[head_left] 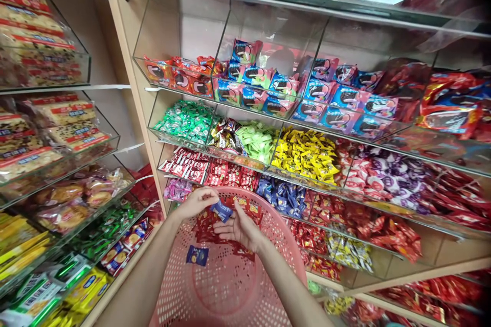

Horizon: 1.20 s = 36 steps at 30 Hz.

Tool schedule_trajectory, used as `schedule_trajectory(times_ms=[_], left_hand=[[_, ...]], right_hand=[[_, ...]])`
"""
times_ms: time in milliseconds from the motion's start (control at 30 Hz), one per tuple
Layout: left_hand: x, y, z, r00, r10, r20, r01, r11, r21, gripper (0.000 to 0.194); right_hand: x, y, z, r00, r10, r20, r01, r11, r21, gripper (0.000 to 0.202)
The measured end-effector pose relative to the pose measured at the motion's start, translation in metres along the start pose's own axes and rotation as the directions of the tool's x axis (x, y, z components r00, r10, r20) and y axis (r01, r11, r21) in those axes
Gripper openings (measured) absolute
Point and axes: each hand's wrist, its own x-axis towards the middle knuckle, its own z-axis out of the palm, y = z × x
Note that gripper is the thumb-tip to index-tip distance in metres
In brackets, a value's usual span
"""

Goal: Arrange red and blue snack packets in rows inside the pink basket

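My left hand (pixel 198 204) is closed, its fingertips pinched at the upper left edge of a small blue wrapped packet (pixel 221 210). Facing it, my right hand (pixel 242 227) has its thumb apart and its fingers stretched beneath the packet; whether they touch it I cannot tell. Both hands are over a pink perforated plastic basket (pixel 284 230). Inside, red packets (pixel 207 227) are heaped against the far wall, partly hidden by my hands. Another blue packet (pixel 197 255) lies apart from them, left of the basket's middle.
Behind the basket, clear shelf bins hold yellow candies (pixel 305 156), green candies (pixel 184 120), blue packets (pixel 282 195) and blue-and-pink cookie packs (pixel 251 75). Shelves at left carry bagged pastries (pixel 72 117). A wooden upright (pixel 130 61) stands between the two shelf units.
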Motion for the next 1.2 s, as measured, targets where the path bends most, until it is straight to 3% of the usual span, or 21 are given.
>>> schedule_trajectory(times_ms=[67, 133, 200, 267, 333, 400, 467, 533, 633, 700, 767, 833, 933, 1100, 1200], left_hand=[[-0.001, 0.002, -0.001, 1.0, 0.003, 0.009, -0.003, 1.0, 0.002, 0.028], [-0.001, 0.005, -0.001, 1.0, -0.003, 0.013, 0.003, 1.0, 0.003, 0.027], [-0.001, 0.008, -0.002, 0.999, -0.031, 0.014, 0.031, 1.0, 0.001, 0.029], [-0.002, 0.012, -0.002, 0.997, -0.076, 0.005, 0.076, 0.997, -0.015, 0.033], [-0.003, 0.015, -0.003, 0.992, -0.122, -0.015, 0.122, 0.992, -0.038, 0.037], [-0.003, 0.017, -0.002, 0.988, -0.154, -0.034, 0.152, 0.987, -0.059, 0.039], [-0.003, 0.018, -0.001, 0.984, -0.171, -0.041, 0.168, 0.983, -0.07, 0.039], [-0.003, 0.019, -0.001, 0.982, -0.183, -0.044, 0.18, 0.981, -0.068, 0.039], [-0.004, 0.019, 0.0, 0.979, -0.2, -0.038, 0.199, 0.979, -0.036, 0.041], [-0.004, 0.018, 0.0, 0.978, -0.207, -0.03, 0.206, 0.978, -0.016, 0.042], [-0.005, 0.018, 0.0, 0.978, -0.206, -0.027, 0.206, 0.978, -0.009, 0.043], [-0.004, 0.018, 0.0, 0.978, -0.205, -0.027, 0.205, 0.979, -0.009, 0.043], [-0.004, 0.018, 0.0, 0.978, -0.208, -0.024, 0.208, 0.978, -0.004, 0.045], [-0.003, 0.017, 0.0, 0.974, -0.223, -0.047, 0.223, 0.975, 0.008, 0.048], [-0.003, 0.017, 0.0, 0.975, -0.217, -0.041, 0.217, 0.976, 0.006, 0.048]], right_hand=[[0.0, 0.002, 0.001, 0.997, 0.037, 0.068, -0.04, 0.998, 0.047, 0.052], [0.002, 0.006, 0.002, 0.998, -0.004, 0.067, 0.001, 0.999, 0.043, 0.039], [0.004, 0.011, 0.003, 0.994, -0.11, 0.013, 0.11, 0.994, -0.024, 0.036], [0.004, 0.015, 0.004, 0.967, -0.253, -0.04, 0.241, 0.951, -0.194, 0.037], [0.003, 0.017, 0.007, 0.908, -0.418, -0.042, 0.354, 0.815, -0.458, 0.038], [-0.002, 0.015, 0.011, 0.838, -0.545, 0.036, 0.409, 0.582, -0.703, 0.038], [-0.008, 0.014, 0.015, 0.794, -0.588, 0.154, 0.418, 0.344, -0.841, 0.038], [-0.013, 0.014, 0.017, 0.812, -0.523, 0.257, 0.399, 0.177, -0.899, 0.038], [-0.017, 0.025, 0.014, 0.917, -0.245, 0.315, 0.325, 0.001, -0.946, 0.032], [-0.016, 0.037, 0.012, 0.97, -0.048, 0.24, 0.231, -0.136, -0.963, 0.031], [-0.014, 0.05, 0.011, 0.992, 0.029, 0.121, 0.124, -0.274, -0.954, 0.036], [-0.012, 0.061, 0.012, 0.999, -0.011, 0.04, 0.033, -0.36, -0.932, 0.04], [-0.007, 0.075, 0.017, 0.992, -0.127, -0.015, -0.065, -0.398, -0.915, 0.042], [0.005, 0.092, 0.021, 0.956, -0.292, -0.024, -0.161, -0.455, -0.876, 0.03], [0.009, 0.096, 0.02, 0.95, -0.311, -0.02, -0.177, -0.484, -0.857, 0.026]])
